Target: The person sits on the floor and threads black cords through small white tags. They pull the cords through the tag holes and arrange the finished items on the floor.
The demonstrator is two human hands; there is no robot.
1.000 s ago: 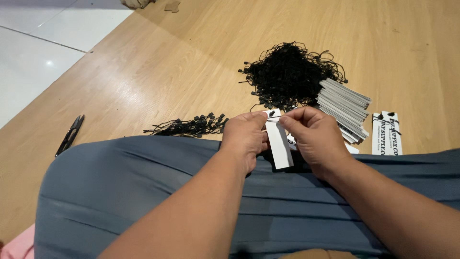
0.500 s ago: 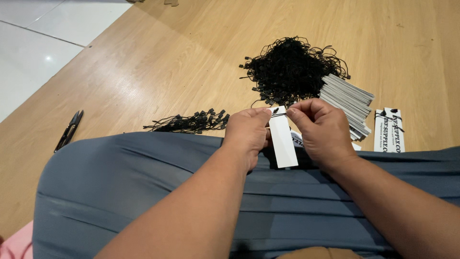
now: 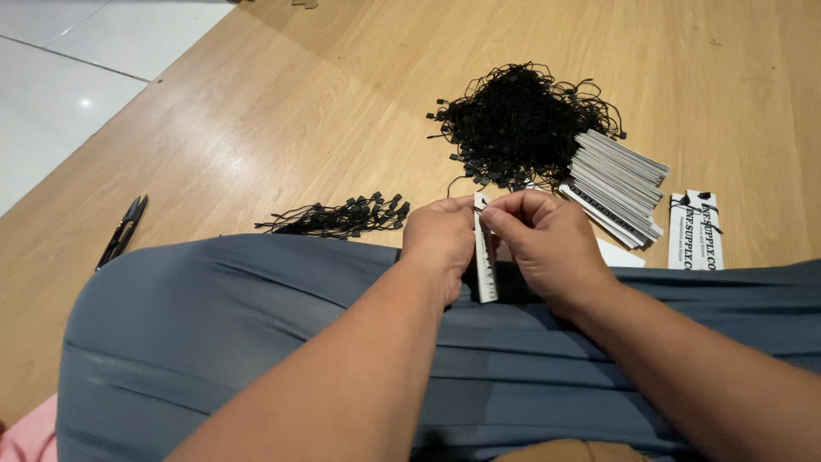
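Your left hand (image 3: 440,244) and right hand (image 3: 547,244) meet over your lap, knuckles up and fingers curled inward — both pinch the top of a narrow white tag (image 3: 486,261), which hangs edge-on between them over the grey fabric (image 3: 256,334). Just beyond your hands on the wooden floor (image 3: 299,111) lie a heap of black strings (image 3: 522,124) and a fanned stack of tags (image 3: 620,184) — a smaller string bundle (image 3: 342,216) sits to the left.

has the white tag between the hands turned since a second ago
Yes. The white tag, pinched by the left hand and right hand, has turned from broad face up to nearly edge-on, while staying in place beside the stack of tags.
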